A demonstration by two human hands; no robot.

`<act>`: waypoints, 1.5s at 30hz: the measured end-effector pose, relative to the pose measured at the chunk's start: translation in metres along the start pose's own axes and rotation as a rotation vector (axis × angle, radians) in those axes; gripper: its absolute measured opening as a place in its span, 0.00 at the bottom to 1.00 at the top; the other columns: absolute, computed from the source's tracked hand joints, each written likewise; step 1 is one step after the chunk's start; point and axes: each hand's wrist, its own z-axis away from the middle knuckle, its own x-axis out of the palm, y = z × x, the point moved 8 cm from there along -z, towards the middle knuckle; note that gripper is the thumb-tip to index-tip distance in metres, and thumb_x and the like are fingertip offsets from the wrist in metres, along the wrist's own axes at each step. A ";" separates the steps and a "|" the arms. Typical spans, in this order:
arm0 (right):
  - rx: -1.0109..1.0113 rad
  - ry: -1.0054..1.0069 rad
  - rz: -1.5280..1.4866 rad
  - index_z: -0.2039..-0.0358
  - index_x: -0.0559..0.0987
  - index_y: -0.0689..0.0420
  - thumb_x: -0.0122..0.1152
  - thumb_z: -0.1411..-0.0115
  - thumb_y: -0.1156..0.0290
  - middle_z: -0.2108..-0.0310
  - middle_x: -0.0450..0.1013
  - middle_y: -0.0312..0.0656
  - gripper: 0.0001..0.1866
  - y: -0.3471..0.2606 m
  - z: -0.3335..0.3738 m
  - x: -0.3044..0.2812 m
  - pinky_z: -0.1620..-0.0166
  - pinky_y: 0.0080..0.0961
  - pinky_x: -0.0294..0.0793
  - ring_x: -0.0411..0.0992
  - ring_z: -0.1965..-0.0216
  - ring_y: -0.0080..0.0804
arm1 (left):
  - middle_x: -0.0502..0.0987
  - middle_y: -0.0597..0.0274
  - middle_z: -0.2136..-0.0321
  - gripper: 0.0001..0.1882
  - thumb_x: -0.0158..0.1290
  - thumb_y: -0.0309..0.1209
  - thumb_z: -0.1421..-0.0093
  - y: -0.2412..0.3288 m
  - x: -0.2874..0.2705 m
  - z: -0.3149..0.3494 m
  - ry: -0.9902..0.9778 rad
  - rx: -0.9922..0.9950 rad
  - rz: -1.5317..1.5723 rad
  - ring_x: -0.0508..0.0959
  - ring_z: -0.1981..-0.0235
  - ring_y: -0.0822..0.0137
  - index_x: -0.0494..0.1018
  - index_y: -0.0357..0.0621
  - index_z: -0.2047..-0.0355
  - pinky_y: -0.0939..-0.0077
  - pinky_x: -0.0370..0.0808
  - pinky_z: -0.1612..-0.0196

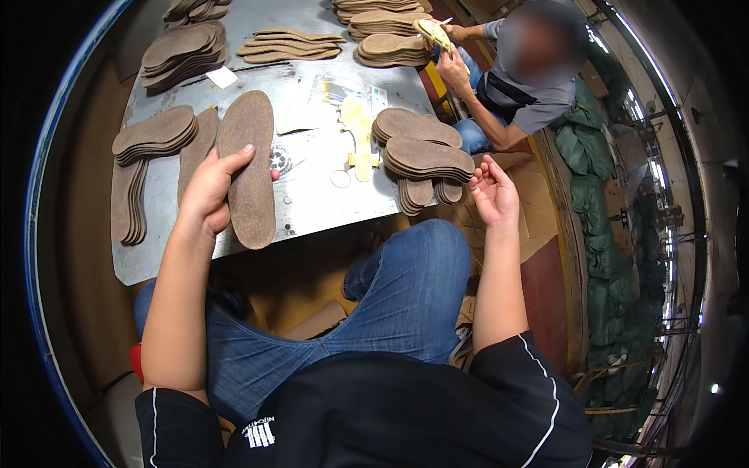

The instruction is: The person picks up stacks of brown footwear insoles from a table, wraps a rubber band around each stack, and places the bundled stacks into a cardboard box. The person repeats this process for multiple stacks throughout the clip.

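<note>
Upright above the table's near edge is a brown speckled cork-like insole point(251, 195). My left hand point(207, 187) is closed on it, thumb across its face and fingertips showing at its far side. My right hand point(496, 195), palm up with fingers loosely curled and apart, holds nothing. It is just right of a crosswise pile of insoles point(427, 160); whether the fingertips touch that pile I cannot tell. Left of the held insole, more insoles point(154, 132) lie stacked, some laid across others. A yellow sole-shaped template point(357, 140) lies flat on the table between the piles.
The grey metal table point(312, 207) carries further insole stacks point(290, 45) along its far side and a small white card point(222, 76). At the far right a seated co-worker point(507, 101) handles a yellowish sole-shaped piece point(434, 34). Green sacks point(597, 226) line the right side.
</note>
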 end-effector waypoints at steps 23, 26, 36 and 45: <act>0.106 0.191 0.735 0.74 0.75 0.44 0.79 0.34 0.51 0.79 0.68 0.24 0.21 -0.012 -0.015 -0.005 0.81 0.16 0.58 0.64 0.82 0.15 | 0.82 0.45 0.49 0.23 0.58 0.28 0.23 -0.012 0.014 -0.006 -0.034 -0.028 -0.024 0.90 0.57 0.50 0.65 0.36 0.34 0.53 0.91 0.56; 0.199 0.093 0.594 0.70 0.78 0.46 0.78 0.34 0.55 0.78 0.68 0.23 0.17 -0.009 -0.005 0.005 0.81 0.16 0.59 0.63 0.82 0.14 | 0.81 0.44 0.49 0.24 0.59 0.27 0.24 -0.017 0.017 -0.008 -0.055 -0.047 -0.005 0.90 0.57 0.49 0.63 0.36 0.34 0.50 0.91 0.56; 0.291 -0.349 0.358 0.62 0.82 0.55 0.64 0.29 0.60 0.73 0.75 0.31 0.12 0.013 0.076 0.102 0.76 0.19 0.58 0.65 0.79 0.18 | 0.81 0.44 0.48 0.25 0.58 0.36 0.21 -0.031 0.010 -0.010 0.053 -0.081 0.127 0.89 0.55 0.49 0.64 0.38 0.31 0.51 0.91 0.52; 0.269 -0.526 0.229 0.53 0.85 0.61 0.65 0.26 0.62 0.61 0.84 0.37 0.14 0.102 0.147 0.247 0.66 0.24 0.73 0.75 0.69 0.24 | 0.75 0.45 0.30 0.52 0.28 0.74 0.23 -0.022 0.031 0.001 -0.001 0.046 0.379 0.73 0.28 0.50 0.66 0.39 0.24 0.49 0.68 0.24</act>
